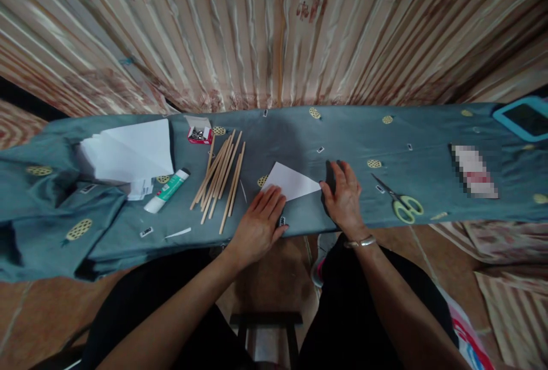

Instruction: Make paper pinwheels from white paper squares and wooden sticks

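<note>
Cloth (359,130) bears one box (199,135), one paper (293,183), left hand (259,222) atop, right hand (346,201) beside, fingers extended, gripping nothing.

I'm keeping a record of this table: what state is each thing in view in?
White sheet: flat, tapering to a point
Left hand: open, fingers resting on the sheet
Right hand: open, thumb at the sheet's tip
Wooden sticks: loose, in a pile
Red box: open, small metal pieces inside
Glue stick: on its side
Paper stack: sheets loosely fanned
Scissors: lying flat, blades apparently closed
Blue-framed tablet: screen dark
</note>
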The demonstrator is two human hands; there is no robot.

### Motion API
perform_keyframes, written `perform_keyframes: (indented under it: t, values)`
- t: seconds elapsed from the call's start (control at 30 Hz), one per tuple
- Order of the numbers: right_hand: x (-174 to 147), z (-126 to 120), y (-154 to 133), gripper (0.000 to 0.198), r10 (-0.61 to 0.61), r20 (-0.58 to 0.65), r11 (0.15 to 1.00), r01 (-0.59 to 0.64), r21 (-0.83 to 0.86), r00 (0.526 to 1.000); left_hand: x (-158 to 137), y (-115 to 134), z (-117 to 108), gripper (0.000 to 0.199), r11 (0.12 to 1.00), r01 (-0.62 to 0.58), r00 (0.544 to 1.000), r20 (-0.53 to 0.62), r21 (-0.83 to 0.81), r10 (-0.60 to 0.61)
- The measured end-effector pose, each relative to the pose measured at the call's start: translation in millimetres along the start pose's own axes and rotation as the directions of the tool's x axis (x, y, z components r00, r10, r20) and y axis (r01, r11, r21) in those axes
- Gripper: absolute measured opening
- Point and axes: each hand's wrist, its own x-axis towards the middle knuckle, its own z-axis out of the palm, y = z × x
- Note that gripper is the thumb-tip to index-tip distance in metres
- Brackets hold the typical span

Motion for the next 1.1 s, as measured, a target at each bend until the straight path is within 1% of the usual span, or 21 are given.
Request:
perform_keyframes:
  t: [0.13,0.27,0.4,0.5,0.6,0.67,0.73,0.8,0.9,1.1]
  values:
    - [0,1,1,0.052,0.005,-0.008,0.999,-0.005,0.036,1.000,-14,-3,-3,0.061,1.000,-0.010,1.000,0.003,0.016,0.009]
    - [0,1,1,0.052,-0.004,-0.003,0.999,0.005,0.039,1.000,-42,-8,-6,0.061,1.000,-0.014,1.000,-0.007,0.028,0.014]
    - [0,2,0,0.049,-0.007,-0.022,0.998,0.008,0.059,1.000,-70,-10,-10,0.062,0.999,0.027,1.000,-0.016,0.033,-0.026]
    - [0,3,-2,0.047,0.001,-0.025,0.998,0.001,0.067,1.000,-81,-9,-11,0.062,0.998,0.043,0.999,-0.021,0.051,-0.042]
    - [1,2,-6,0.043,-0.006,-0.010,0.996,0.007,0.085,1.000,-83,-7,-10,0.060,0.997,0.054,0.998,-0.045,0.062,-0.051]
    - [1,0,-11,0.040,-0.040,0.021,0.992,0.037,0.118,0.999,-82,-7,-8,0.057,0.996,0.062,0.996,-0.063,0.069,-0.058]
    - [2,-2,-17,0.036,-0.081,0.061,0.983,0.070,0.170,0.995,-81,-7,-6,0.056,0.996,0.066,0.995,-0.085,0.068,-0.060]
    - [3,-5,-21,0.033,-0.094,0.093,0.969,0.070,0.237,0.991,-80,-8,-3,0.058,0.996,0.069,0.991,-0.116,0.060,-0.062]
    - [5,-9,-26,0.025,-0.072,0.103,0.953,0.038,0.302,0.992,-79,-11,0,0.060,0.996,0.075,0.985,-0.161,0.050,-0.066]
    - [6,-15,-30,0.007,0.028,0.064,0.925,-0.050,0.378,0.998,-74,-16,-1,0.065,0.999,0.048,0.973,-0.226,0.020,-0.042]
